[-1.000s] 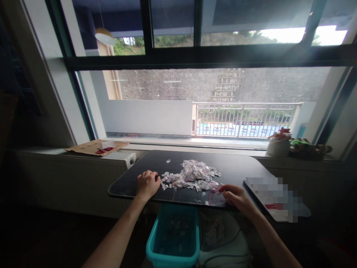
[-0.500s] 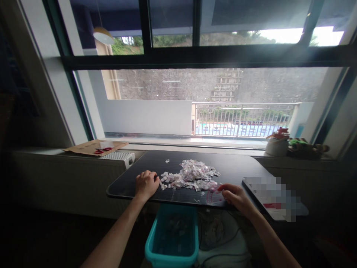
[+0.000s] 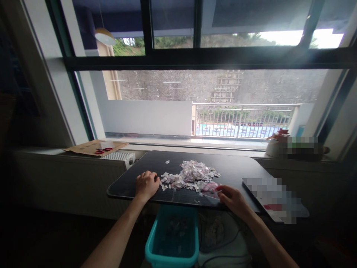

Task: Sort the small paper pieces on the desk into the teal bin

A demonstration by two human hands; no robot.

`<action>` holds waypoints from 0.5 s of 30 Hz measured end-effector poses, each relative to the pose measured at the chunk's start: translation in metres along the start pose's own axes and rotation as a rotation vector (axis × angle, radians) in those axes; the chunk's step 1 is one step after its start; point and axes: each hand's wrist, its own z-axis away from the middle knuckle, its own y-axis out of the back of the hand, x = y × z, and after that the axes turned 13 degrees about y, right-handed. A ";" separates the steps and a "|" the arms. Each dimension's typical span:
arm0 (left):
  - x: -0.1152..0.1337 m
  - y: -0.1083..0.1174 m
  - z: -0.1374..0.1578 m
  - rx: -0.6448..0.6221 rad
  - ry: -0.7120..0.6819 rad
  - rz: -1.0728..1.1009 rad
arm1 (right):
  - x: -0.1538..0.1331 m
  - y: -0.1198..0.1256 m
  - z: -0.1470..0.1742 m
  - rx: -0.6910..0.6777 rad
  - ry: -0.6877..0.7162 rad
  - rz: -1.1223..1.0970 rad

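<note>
A heap of small torn paper scraps (image 3: 195,173) lies on the dark tabletop (image 3: 234,167). My left hand (image 3: 146,183) rests at the table's near left, knuckles up and fingers loosely bent, with a gap by the thumb and nothing visible in it. Its thumb side is close to the left end of the heap. With thumb and forefinger, my right hand (image 3: 232,198) pinches the edge of a thin see-through plastic piece with pink marks (image 3: 210,188), perhaps a bag. The plastic lies against the right front of the heap.
Below the table edge stands a turquoise bin (image 3: 149,243) with scraps inside. A blurred flat board (image 3: 275,197) overhangs the table's right edge. Red-handled scissors (image 3: 103,150) lie on brown paper (image 3: 83,147) by the window. A white pot (image 3: 273,148) stands on the sill.
My right hand has moved slightly left, and the pink-marked plastic has shifted with it up to the heap, looking more bunched. My left hand stays in place.
</note>
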 end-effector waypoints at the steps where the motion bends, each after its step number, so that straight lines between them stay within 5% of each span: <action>1: 0.000 0.000 0.000 0.000 0.002 0.001 | 0.000 0.000 0.001 -0.018 0.010 0.020; 8: 0.001 -0.001 0.002 0.005 0.002 0.013 | -0.019 -0.005 0.012 -0.046 0.111 0.440; 15: 0.002 0.002 0.002 -0.001 0.007 0.019 | -0.055 -0.034 0.010 -0.161 0.273 0.461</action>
